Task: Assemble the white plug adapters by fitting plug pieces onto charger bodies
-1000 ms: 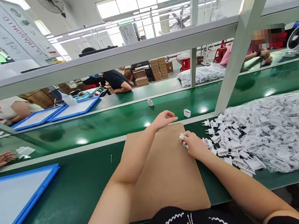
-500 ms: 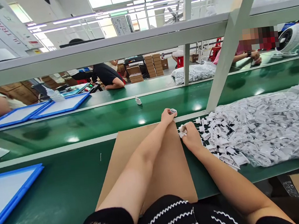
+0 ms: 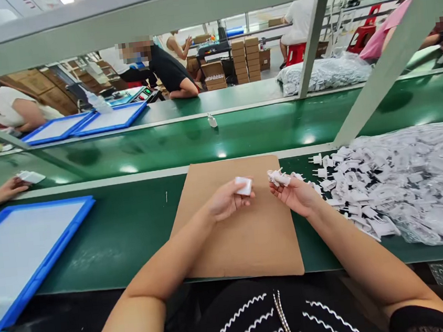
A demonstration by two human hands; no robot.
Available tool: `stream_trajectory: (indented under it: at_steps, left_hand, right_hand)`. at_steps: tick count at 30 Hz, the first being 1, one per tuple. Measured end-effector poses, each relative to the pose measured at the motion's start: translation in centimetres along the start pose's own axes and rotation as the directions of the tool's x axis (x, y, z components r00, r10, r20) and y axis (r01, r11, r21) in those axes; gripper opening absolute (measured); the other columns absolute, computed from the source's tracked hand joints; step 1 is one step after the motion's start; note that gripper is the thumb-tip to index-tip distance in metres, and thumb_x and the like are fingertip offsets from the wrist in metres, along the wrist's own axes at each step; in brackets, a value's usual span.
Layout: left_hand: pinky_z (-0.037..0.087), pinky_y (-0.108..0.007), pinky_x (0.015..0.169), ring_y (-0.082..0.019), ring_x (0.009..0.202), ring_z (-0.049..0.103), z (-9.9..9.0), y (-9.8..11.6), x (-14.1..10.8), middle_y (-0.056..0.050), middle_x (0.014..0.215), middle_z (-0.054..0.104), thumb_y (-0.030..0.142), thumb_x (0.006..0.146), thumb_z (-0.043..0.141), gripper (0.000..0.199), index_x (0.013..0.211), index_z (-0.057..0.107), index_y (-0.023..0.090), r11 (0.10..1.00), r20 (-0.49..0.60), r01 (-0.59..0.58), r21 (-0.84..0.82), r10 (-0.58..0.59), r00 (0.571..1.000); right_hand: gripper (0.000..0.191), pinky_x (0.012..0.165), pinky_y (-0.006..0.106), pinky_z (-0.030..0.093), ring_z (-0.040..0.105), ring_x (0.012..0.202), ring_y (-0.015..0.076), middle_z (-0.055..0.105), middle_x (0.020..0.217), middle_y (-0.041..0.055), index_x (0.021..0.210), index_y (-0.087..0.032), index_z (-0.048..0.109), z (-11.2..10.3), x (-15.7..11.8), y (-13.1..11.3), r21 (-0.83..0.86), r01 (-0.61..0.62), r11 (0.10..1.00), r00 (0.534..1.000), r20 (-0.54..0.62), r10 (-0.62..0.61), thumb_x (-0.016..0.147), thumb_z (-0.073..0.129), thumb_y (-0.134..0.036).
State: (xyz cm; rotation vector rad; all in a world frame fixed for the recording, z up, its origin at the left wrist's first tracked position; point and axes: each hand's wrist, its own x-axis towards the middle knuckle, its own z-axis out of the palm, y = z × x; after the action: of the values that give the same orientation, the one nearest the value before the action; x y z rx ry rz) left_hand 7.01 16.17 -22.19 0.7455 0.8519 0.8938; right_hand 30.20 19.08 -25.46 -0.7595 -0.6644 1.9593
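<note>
Above the cardboard sheet, my left hand grips a white block-shaped piece between thumb and fingers. My right hand, near the sheet's right edge, is closed on several small white plug pieces. Beside it on the right lies a heap of white plug parts, partly covered by a clear plastic bag. One white plug stands apart on the green conveyor belt.
A blue-rimmed tray lies at left. Another person's hand holds a white piece near the belt. A slanted metal post rises at right. People, trays and a bagged pile are across the belt.
My left hand has drawn back from the belt's edge over the cardboard with the white block. My right hand has turned palm-up with the plug pieces. The view has tilted down.
</note>
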Motion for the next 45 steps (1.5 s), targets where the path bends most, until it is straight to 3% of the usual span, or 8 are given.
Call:
stream_trajectory:
  at_steps: [5,11,18,21,26,32,38,45]
  left_hand:
    - [0.055,-0.030,0.073,-0.020,0.087,0.072,0.4,-3.4,-1.8,-0.010,0.106,0.073,0.035,0.080,0.088,0.056,0.118,0.051,0.018,0.994,0.059,-0.020,0.107,0.014,0.998]
    - [0.048,-0.031,0.089,-0.018,0.099,0.067,-0.8,-4.6,-0.8,-0.011,0.115,0.072,0.040,0.075,0.091,0.052,0.108,0.059,0.016,0.933,0.061,-0.262,0.249,0.254,0.965]
    - [0.047,-0.029,0.086,-0.016,0.092,0.063,-1.2,-5.6,-0.6,-0.008,0.108,0.070,0.039,0.076,0.090,0.050,0.111,0.064,0.016,0.890,0.031,-0.294,0.348,0.302,0.953]
    - [0.048,-0.028,0.084,-0.016,0.092,0.063,-1.0,-5.6,-0.6,-0.009,0.111,0.070,0.038,0.077,0.089,0.055,0.120,0.061,0.018,0.888,0.041,-0.296,0.351,0.302,0.953]
    - [0.049,-0.029,0.087,-0.017,0.096,0.064,-0.9,-5.9,-0.7,-0.009,0.114,0.070,0.038,0.077,0.089,0.054,0.118,0.061,0.018,0.882,0.029,-0.294,0.369,0.305,0.952]
    - [0.051,-0.034,0.096,-0.022,0.107,0.066,-0.9,-6.2,-1.0,-0.011,0.119,0.071,0.038,0.083,0.083,0.045,0.119,0.066,0.017,0.858,0.024,-0.283,0.429,0.303,0.953]
    - [0.046,-0.042,0.112,-0.028,0.131,0.060,-0.9,-6.3,-1.1,-0.014,0.144,0.062,0.030,0.086,0.079,0.062,0.143,0.057,0.021,0.839,0.032,-0.302,0.452,0.324,0.946]
    - [0.047,-0.043,0.113,-0.029,0.129,0.062,-1.1,-7.2,-0.9,-0.013,0.139,0.066,0.031,0.082,0.084,0.062,0.140,0.062,0.021,0.807,0.027,-0.344,0.480,0.379,0.925]
  right_hand:
    - [0.042,0.082,0.028,0.058,0.069,0.086,0.0170,0.076,0.095,0.0024,0.089,-0.022,0.077,0.8,-0.3,1.3,-0.182,0.010,0.983,1.000,0.004,-0.009,0.059,0.097,-0.044]
    - [0.045,0.089,0.035,0.056,0.069,0.087,0.0201,0.077,0.092,0.0040,0.085,-0.022,0.077,1.3,-0.5,2.2,-0.393,0.149,0.907,0.985,-0.016,-0.169,0.056,0.097,-0.050]
    - [0.026,0.089,0.038,0.056,0.069,0.091,0.0206,0.075,0.102,0.0048,0.107,-0.026,0.079,2.0,-2.1,2.9,-0.711,0.484,0.510,0.827,0.182,-0.532,0.085,0.080,-0.039]
    - [0.019,0.085,0.037,0.056,0.069,0.088,0.0199,0.075,0.099,0.0042,0.105,-0.026,0.079,2.2,-2.5,2.8,-0.739,0.520,0.428,0.802,0.250,-0.542,0.088,0.076,-0.035]
    - [0.020,0.084,0.037,0.058,0.070,0.089,0.0206,0.076,0.100,0.0041,0.106,-0.026,0.078,2.0,-2.6,3.0,-0.739,0.480,0.473,0.830,0.209,-0.517,0.088,0.077,-0.035]
    - [0.019,0.085,0.037,0.058,0.070,0.091,0.0216,0.076,0.100,0.0037,0.106,-0.027,0.078,2.0,-2.8,3.5,-0.784,0.490,0.382,0.814,0.254,-0.522,0.090,0.074,-0.036]
    - [0.018,0.081,0.038,0.056,0.069,0.087,0.0226,0.076,0.096,0.0042,0.104,-0.027,0.078,1.7,-2.6,3.6,-0.814,0.471,0.340,0.830,0.278,-0.484,0.092,0.071,-0.037]
    - [0.015,0.078,0.038,0.056,0.070,0.083,0.0234,0.075,0.090,0.0040,0.101,-0.028,0.079,1.0,-2.3,3.0,-0.827,0.502,0.254,0.824,0.367,-0.432,0.090,0.071,-0.035]
